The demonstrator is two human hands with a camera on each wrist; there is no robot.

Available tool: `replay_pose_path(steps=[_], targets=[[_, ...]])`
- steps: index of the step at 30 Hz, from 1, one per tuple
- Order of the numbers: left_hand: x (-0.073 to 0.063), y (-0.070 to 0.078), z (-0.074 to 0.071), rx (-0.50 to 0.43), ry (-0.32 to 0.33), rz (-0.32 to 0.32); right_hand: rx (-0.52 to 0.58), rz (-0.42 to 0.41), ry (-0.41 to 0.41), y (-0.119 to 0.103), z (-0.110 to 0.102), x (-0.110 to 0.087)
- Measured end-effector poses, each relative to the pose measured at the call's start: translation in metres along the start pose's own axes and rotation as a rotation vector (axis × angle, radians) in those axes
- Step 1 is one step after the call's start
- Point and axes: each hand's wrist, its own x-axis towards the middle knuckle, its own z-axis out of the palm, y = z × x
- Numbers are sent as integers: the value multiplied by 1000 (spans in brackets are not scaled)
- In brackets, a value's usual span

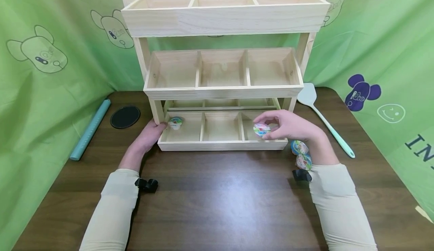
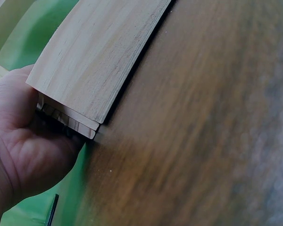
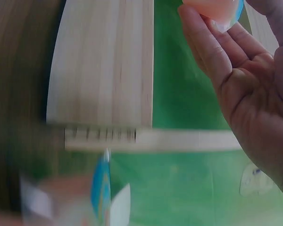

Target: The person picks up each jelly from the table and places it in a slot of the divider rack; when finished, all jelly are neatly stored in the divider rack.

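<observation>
My right hand pinches a jelly cup with a colourful printed lid, over the right compartment of the bottom tray. From the right wrist, the cup's peach-coloured filling shows between fingers and thumb. At the tray's left end, my left hand grips the wooden rack; its fingertips are mostly hidden behind the wood in the left wrist view. Another jelly cup lies in the bottom left compartment. Two more, a nearer jelly cup and a farther one, lie beside my right wrist.
The rack's middle tray and top tray each have three compartments. A blue roll and a black disc lie on the left. On the right is a pale green spatula. Green cloth surrounds the table.
</observation>
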Motion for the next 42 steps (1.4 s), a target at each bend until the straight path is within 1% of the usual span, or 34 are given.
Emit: replay_pose_path(steps=[3,7,10,16,24,32,42], targets=[[1,-1,0,0,-3,5,49,7,-34,-6,7,11],[2,-2,0,-3,-4,14,135,24,-59,-15,16,22],[1,-1,0,-3,1,12,158,19,-61,-19,22,30],[-1,0,0,-3,5,-6,133,-21,-38,-23,34,46],[-1,1,0,-5,3,-1,152,-32,6,-28,50,65],[-1,1,0,-10,1,3,63,-51,58,-33,63,84],[0,0,0,-9,-1,13,86,-59,47,-46,86,106]])
